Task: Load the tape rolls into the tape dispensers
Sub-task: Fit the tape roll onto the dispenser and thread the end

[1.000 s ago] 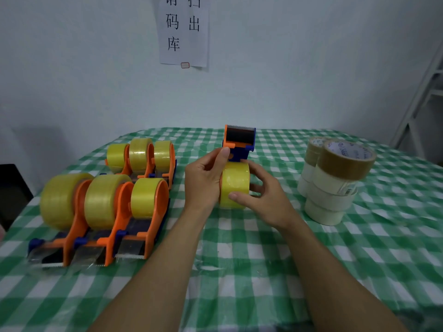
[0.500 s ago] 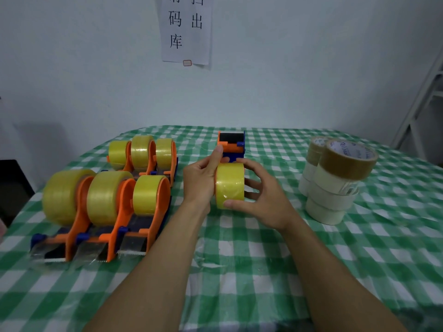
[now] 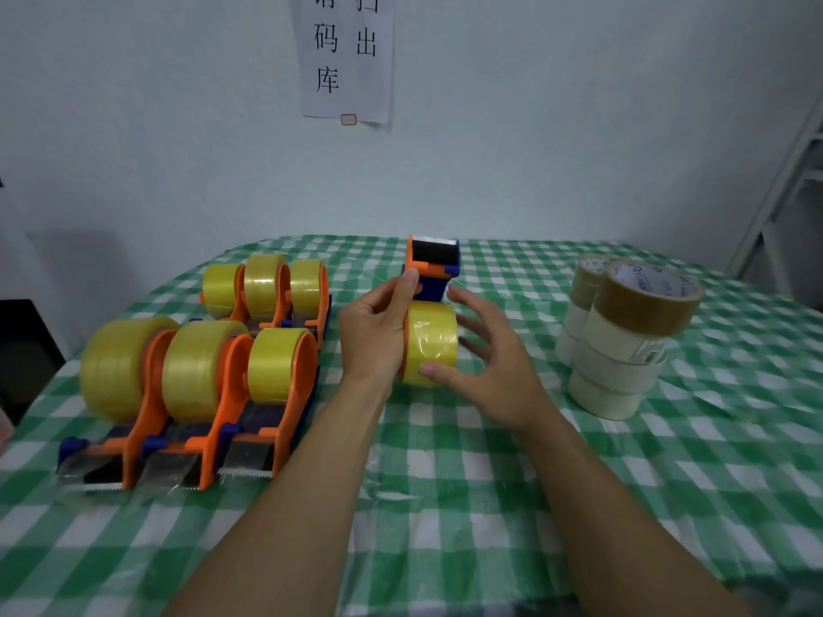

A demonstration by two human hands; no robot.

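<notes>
- Two hands meet at one yellow tape roll (image 3: 431, 345) near the middle of the table.
- My left hand (image 3: 373, 338) grips the orange tape dispenser (image 3: 433, 265) from its left side. The thumb stretches up to the blue part below the black roller. The fingers go out of sight behind the frame, so I can't say how far they wrap.
- My right hand (image 3: 487, 362) is spread wide on the roll's right side, fingers straight and apart, holding nothing. Only the thumb tip touches the roll, low on its near face.
- That roll stands on edge in the dispenser, with a thin orange rim of the side plate showing along its left edge. The dispenser's roller end points away from me, toward the wall.
- Left of my hands, well apart from them, a near row of three loaded dispensers (image 3: 196, 394) stands side by side. Each carries a yellow roll, and the serrated cutter ends face me.
- Just behind it stands a far row of three loaded dispensers (image 3: 267, 289), also orange with yellow rolls.
- To the right, a stack of loose rolls (image 3: 617, 371) stands on the cloth: pale cream ones below and a brown tape roll (image 3: 645, 300) on top, sitting slightly askew.
- A second stack (image 3: 582, 300), brown over pale, stands just behind the first and is partly hidden by it.
- Everything rests on a green-and-white checked tablecloth (image 3: 445, 483).
- On the wall beyond hangs a paper sheet (image 3: 347, 60) with large black Chinese characters.
- At the far right edge I see part of a white frame (image 3: 792, 171), though I can't tell what it belongs to.
</notes>
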